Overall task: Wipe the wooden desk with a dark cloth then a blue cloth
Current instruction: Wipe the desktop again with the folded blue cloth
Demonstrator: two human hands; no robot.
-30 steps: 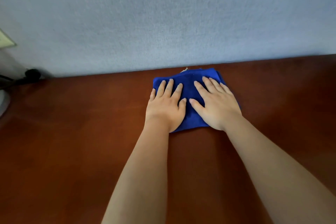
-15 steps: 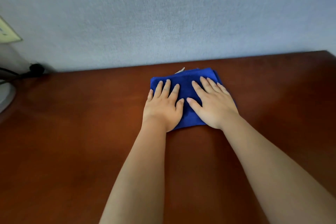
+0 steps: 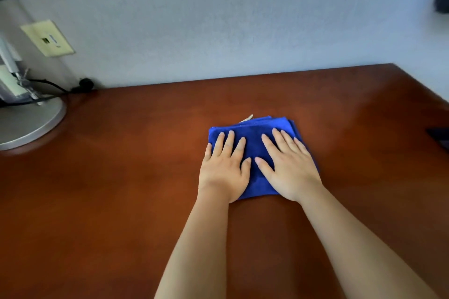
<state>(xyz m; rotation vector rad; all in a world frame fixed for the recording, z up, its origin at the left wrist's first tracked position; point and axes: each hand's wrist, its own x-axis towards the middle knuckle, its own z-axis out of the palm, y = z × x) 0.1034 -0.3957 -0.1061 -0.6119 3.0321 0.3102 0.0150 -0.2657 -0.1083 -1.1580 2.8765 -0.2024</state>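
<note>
Soft even daylight; blurred, warped edges

Plush blue cloth (image 3: 255, 150), glossy wooden desk (image 3: 121, 189)

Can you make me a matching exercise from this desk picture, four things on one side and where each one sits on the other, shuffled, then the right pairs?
Things:
1. blue cloth
2. lamp base
3. wall plate
4. left hand

Places:
A. on the wall, upper left
B. flat on the cloth's left half
C. desk's far left
D. under both hands, mid-desk

Pairs: 1-D, 2-C, 3-A, 4-B. The right hand presses the cloth's other half.
</note>
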